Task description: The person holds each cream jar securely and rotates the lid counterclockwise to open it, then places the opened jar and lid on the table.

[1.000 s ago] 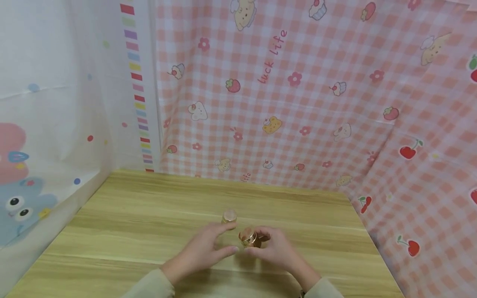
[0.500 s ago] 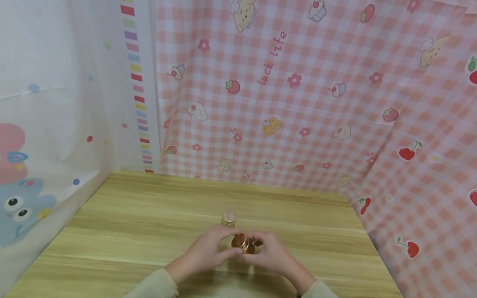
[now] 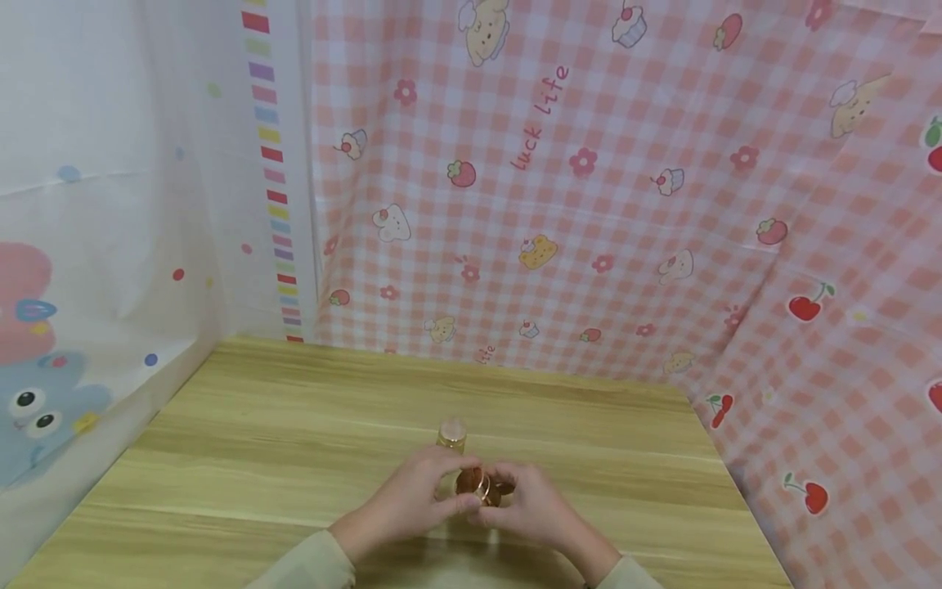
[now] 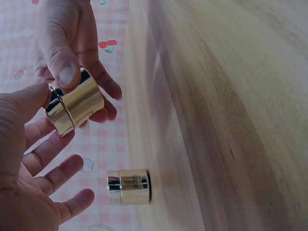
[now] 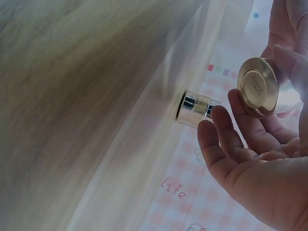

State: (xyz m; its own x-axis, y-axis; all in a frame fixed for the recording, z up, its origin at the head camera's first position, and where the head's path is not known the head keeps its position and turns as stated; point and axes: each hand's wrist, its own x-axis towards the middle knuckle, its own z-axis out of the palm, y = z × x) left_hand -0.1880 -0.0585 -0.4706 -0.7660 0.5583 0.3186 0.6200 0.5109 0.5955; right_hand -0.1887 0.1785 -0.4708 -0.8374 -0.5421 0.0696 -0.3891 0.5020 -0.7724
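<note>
Both hands hold one small shiny gold cosmetic jar (image 3: 468, 481), tipped on its side above the table. My left hand (image 3: 421, 492) pinches the narrower ringed end between thumb and fingers, its other fingers spread. The wider body is gripped by my right hand (image 3: 536, 505). In the left wrist view a seam runs round the jar (image 4: 79, 102) between the two grips. Its round base (image 5: 260, 87), with small raised lettering, faces the right wrist camera. A second gold jar (image 3: 451, 433), with a paler top, stands upright on the table just beyond the left hand.
The wood-grain table (image 3: 309, 425) lies under the hands. A pink checked cloth (image 3: 500, 204) hangs behind it, another cloth with cherries (image 3: 846, 368) at the right, and a white printed cloth (image 3: 147, 245) at the left.
The left hand has come in from beside the jar and pinched its end. The held jar has tipped and shifted slightly left and toward the body. The second jar stays in place.
</note>
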